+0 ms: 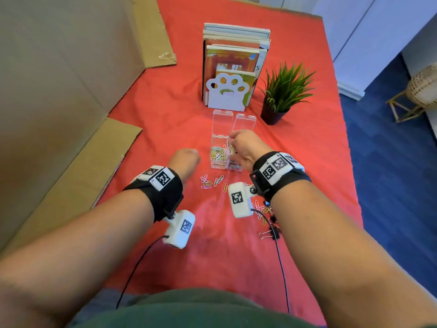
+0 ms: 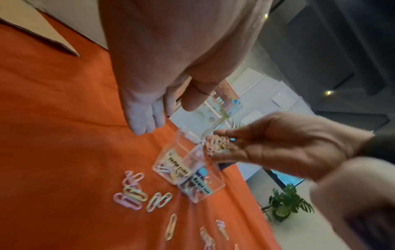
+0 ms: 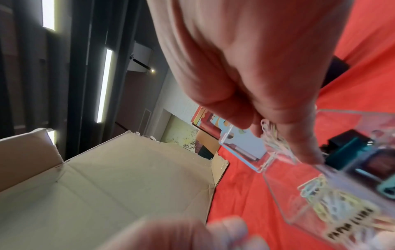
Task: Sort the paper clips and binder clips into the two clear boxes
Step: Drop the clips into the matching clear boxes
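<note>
Two clear boxes stand side by side on the red cloth with their lids open behind them. The left box (image 1: 216, 141) holds several coloured paper clips (image 3: 320, 201); the right box (image 1: 236, 165) holds teal and black binder clips (image 3: 350, 152). My right hand (image 1: 241, 143) pinches a bunch of paper clips (image 2: 218, 143) just above the left box. My left hand (image 1: 188, 157) hovers left of the boxes, fingers relaxed and holding nothing (image 2: 145, 115). Loose paper clips (image 1: 211, 182) lie in front of the boxes. More clips and a binder clip (image 1: 267, 234) lie under my right wrist.
Books in a white paw-shaped bookend (image 1: 227, 91) stand behind the boxes, with a potted plant (image 1: 281, 93) to their right. Cardboard sheets (image 1: 71, 174) line the left side. The table's right edge (image 1: 350, 162) drops to blue carpet.
</note>
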Action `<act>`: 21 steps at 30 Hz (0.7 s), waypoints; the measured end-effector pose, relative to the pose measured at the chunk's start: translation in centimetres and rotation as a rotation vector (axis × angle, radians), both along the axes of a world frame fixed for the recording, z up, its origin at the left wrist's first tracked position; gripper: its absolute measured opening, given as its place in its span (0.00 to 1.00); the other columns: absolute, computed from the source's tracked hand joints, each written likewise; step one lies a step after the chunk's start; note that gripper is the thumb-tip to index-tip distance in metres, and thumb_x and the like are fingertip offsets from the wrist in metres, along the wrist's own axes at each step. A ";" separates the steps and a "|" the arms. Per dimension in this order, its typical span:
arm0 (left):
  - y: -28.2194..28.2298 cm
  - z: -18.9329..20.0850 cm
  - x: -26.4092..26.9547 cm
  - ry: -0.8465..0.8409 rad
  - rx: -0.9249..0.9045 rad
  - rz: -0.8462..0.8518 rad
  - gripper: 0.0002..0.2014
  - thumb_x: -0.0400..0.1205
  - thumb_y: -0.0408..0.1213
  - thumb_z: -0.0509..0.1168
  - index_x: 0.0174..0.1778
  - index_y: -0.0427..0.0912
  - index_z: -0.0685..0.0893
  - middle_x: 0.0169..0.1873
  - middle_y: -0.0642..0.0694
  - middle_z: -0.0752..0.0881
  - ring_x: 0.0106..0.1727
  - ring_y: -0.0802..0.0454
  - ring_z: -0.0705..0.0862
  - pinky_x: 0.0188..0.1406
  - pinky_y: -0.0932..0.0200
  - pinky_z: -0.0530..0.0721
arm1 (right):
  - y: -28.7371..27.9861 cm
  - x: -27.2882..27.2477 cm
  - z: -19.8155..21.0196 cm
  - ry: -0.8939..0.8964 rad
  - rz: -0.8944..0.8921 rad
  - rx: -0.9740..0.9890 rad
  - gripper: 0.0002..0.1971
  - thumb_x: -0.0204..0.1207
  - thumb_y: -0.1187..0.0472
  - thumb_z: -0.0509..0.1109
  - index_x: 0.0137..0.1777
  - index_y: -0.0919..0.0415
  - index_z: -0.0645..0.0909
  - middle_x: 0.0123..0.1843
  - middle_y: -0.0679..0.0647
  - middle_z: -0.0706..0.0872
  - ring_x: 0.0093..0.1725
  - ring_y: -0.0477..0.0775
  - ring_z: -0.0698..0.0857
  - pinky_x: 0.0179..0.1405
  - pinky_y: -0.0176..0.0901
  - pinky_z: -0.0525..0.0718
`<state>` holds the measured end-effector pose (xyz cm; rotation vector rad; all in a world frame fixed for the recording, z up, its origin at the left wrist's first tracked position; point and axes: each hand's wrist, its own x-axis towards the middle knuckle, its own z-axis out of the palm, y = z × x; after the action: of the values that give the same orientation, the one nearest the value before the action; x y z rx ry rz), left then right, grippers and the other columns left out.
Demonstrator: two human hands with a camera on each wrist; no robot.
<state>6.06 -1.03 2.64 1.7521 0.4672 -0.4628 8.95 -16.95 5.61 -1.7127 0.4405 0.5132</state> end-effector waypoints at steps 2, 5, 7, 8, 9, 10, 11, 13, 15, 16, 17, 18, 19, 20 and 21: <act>0.8 -1.2 -1.1 -0.003 0.015 0.039 0.08 0.73 0.29 0.63 0.44 0.45 0.83 0.37 0.47 0.78 0.47 0.50 0.76 0.42 0.58 0.73 | 0.2 0.8 0.6 -0.025 0.055 -0.082 0.14 0.80 0.69 0.56 0.61 0.65 0.77 0.45 0.52 0.75 0.44 0.51 0.77 0.66 0.58 0.80; 1.8 -2.9 -2.6 -0.007 0.075 0.029 0.15 0.76 0.26 0.63 0.58 0.38 0.82 0.45 0.45 0.81 0.47 0.50 0.78 0.47 0.59 0.74 | -0.6 0.8 0.6 -0.054 0.030 -0.128 0.21 0.78 0.69 0.59 0.72 0.68 0.71 0.57 0.58 0.75 0.55 0.56 0.77 0.64 0.57 0.83; 2.3 -3.6 -3.5 -0.019 0.090 -0.036 0.15 0.76 0.26 0.64 0.58 0.38 0.82 0.45 0.44 0.81 0.43 0.50 0.79 0.42 0.60 0.75 | -1.3 -0.5 0.2 -0.075 -0.030 -0.139 0.19 0.76 0.70 0.63 0.68 0.66 0.76 0.57 0.59 0.80 0.54 0.56 0.80 0.58 0.53 0.83; 2.4 -3.9 -4.0 -0.026 0.103 -0.079 0.14 0.76 0.26 0.64 0.58 0.38 0.83 0.44 0.43 0.82 0.43 0.50 0.79 0.41 0.61 0.75 | -1.8 -1.5 0.0 -0.090 -0.054 -0.175 0.18 0.76 0.70 0.63 0.66 0.65 0.78 0.56 0.59 0.82 0.54 0.56 0.81 0.56 0.51 0.83; 2.3 -4.1 -4.4 -0.031 0.119 -0.122 0.14 0.76 0.26 0.64 0.57 0.37 0.83 0.44 0.43 0.82 0.44 0.51 0.79 0.41 0.61 0.75 | -2.4 -2.5 -0.5 -0.108 -0.071 -0.223 0.17 0.76 0.71 0.62 0.64 0.65 0.79 0.56 0.58 0.83 0.54 0.55 0.81 0.52 0.49 0.82; 2.2 -4.3 -4.8 -0.038 0.132 -0.163 0.14 0.75 0.26 0.64 0.56 0.36 0.83 0.43 0.44 0.82 0.44 0.52 0.78 0.43 0.60 0.74 | -3.1 -3.8 -0.8 -0.114 -0.077 -0.277 0.17 0.76 0.72 0.61 0.63 0.64 0.80 0.55 0.57 0.84 0.53 0.54 0.81 0.47 0.45 0.81; 2.0 -4.5 -5.1 -0.047 0.144 -0.197 0.13 0.75 0.25 0.64 0.55 0.36 0.84 0.41 0.45 0.82 0.43 0.52 0.78 0.44 0.59 0.73 | -3.9 -5.0 -1.3 -0.118 -0.074 -0.325 0.16 0.76 0.72 0.61 0.62 0.63 0.81 0.53 0.56 0.84 0.50 0.53 0.81 0.42 0.40 0.80; 1.2 -4.6 -5.8 -0.073 0.169 -0.270 0.11 0.73 0.25 0.65 0.50 0.38 0.85 0.37 0.47 0.81 0.41 0.52 0.78 0.45 0.60 0.73 | -5.7 -7.5 -2.1 -0.102 -0.045 -0.421 0.15 0.76 0.71 0.61 0.59 0.61 0.83 0.49 0.55 0.83 0.47 0.53 0.80 0.39 0.39 0.78; 0.0 -4.6 -6.4 -0.094 0.185 -0.346 0.11 0.74 0.24 0.64 0.50 0.37 0.85 0.36 0.48 0.81 0.43 0.52 0.79 0.46 0.61 0.74 | -7.5 -9.7 -2.9 -0.052 -0.034 -0.515 0.13 0.76 0.69 0.62 0.55 0.59 0.84 0.47 0.54 0.83 0.47 0.53 0.81 0.48 0.43 0.80; -0.7 -4.6 -6.7 -0.109 0.184 -0.385 0.11 0.74 0.24 0.64 0.51 0.35 0.85 0.35 0.49 0.81 0.44 0.51 0.79 0.46 0.62 0.75 | -8.3 -10.7 -3.3 -0.021 -0.031 -0.548 0.13 0.76 0.69 0.62 0.53 0.57 0.84 0.47 0.54 0.83 0.48 0.54 0.82 0.51 0.45 0.82; -1.5 -4.5 -7.1 -0.129 0.190 -0.433 0.11 0.74 0.24 0.65 0.51 0.34 0.85 0.34 0.49 0.81 0.44 0.51 0.80 0.45 0.63 0.75 | -9.2 -11.6 -3.7 0.001 -0.029 -0.573 0.12 0.76 0.68 0.62 0.52 0.55 0.83 0.47 0.55 0.84 0.48 0.55 0.83 0.50 0.44 0.83; -2.5 -4.4 -7.5 -0.151 0.210 -0.484 0.11 0.74 0.25 0.65 0.51 0.34 0.85 0.35 0.48 0.82 0.44 0.51 0.80 0.45 0.63 0.76 | -10.0 -12.4 -3.8 0.030 -0.012 -0.608 0.11 0.76 0.67 0.63 0.52 0.55 0.82 0.47 0.56 0.84 0.47 0.56 0.84 0.44 0.40 0.84; -3.4 -4.2 -7.9 -0.173 0.239 -0.529 0.11 0.74 0.26 0.66 0.51 0.35 0.86 0.38 0.47 0.83 0.44 0.51 0.81 0.46 0.64 0.77 | -10.7 -13.0 -3.9 0.058 0.022 -0.649 0.10 0.77 0.66 0.63 0.54 0.57 0.82 0.47 0.57 0.84 0.45 0.56 0.83 0.37 0.37 0.82; -4.3 -4.1 -8.3 -0.189 0.266 -0.563 0.11 0.75 0.28 0.66 0.51 0.36 0.86 0.40 0.45 0.84 0.44 0.51 0.81 0.49 0.64 0.77 | -11.5 -13.6 -4.0 0.083 0.059 -0.688 0.10 0.77 0.65 0.63 0.56 0.60 0.82 0.50 0.59 0.85 0.46 0.56 0.83 0.36 0.37 0.80; -5.2 -4.0 -8.6 -0.200 0.283 -0.588 0.11 0.75 0.28 0.66 0.52 0.37 0.86 0.42 0.43 0.86 0.45 0.50 0.82 0.51 0.63 0.78 | -12.2 -13.9 -4.1 0.092 0.090 -0.725 0.12 0.77 0.66 0.62 0.58 0.61 0.81 0.54 0.61 0.86 0.49 0.57 0.84 0.42 0.38 0.80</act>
<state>-2.58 -6.21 -1.38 2.1844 -0.1470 -0.6449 -5.00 -29.13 1.51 -2.4176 0.6713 0.5330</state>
